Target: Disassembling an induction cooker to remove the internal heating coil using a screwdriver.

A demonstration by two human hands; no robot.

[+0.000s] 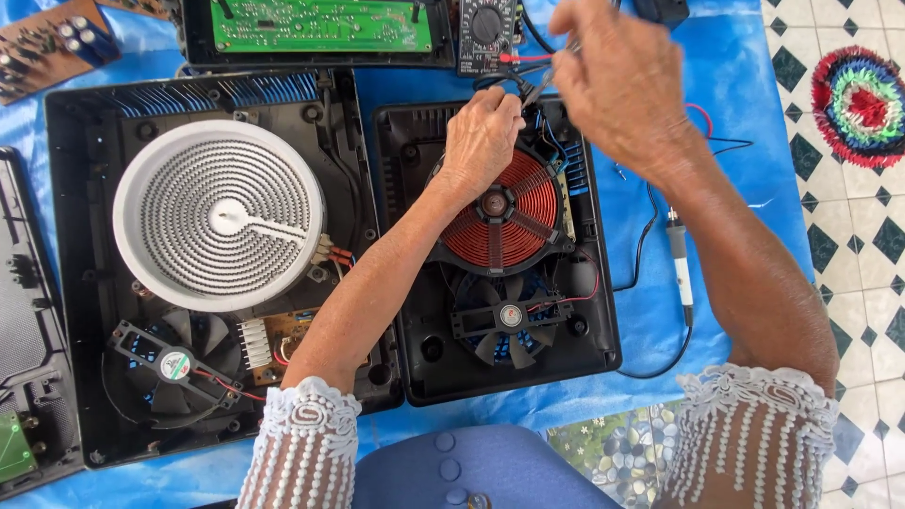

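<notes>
Head view of two bare hands at work over an opened induction cooker base [415, 311]. The left hand [481, 141] rested, fingers curled, on the upper rim of the copper-red coil [514, 221]; its fingertips pressed down near the dark wires [542, 127] at the coil's far edge, though whether they pinched a wire could not be told. Just above and to the right of it, the right hand [617, 80] was raised and closed narrowly on a thin metal tool [545, 87], seemingly tweezers or fine pliers, whose tip pointed down toward the left fingertips and the wires. Nearer the body than the left hand, below the coil, sat the cooker's black fan [509, 320] with a red lead beside it. To the left of the left forearm lay a second opened cooker holding a white round heating element [219, 215] and its own small fan [170, 363]. Beyond both hands stood a multimeter [485, 33] and a green circuit board [320, 25]. To the right of the right forearm a soldering iron [681, 264] lay on the blue sheet [726, 94], its black cord looping back toward the cooker base.
</notes>
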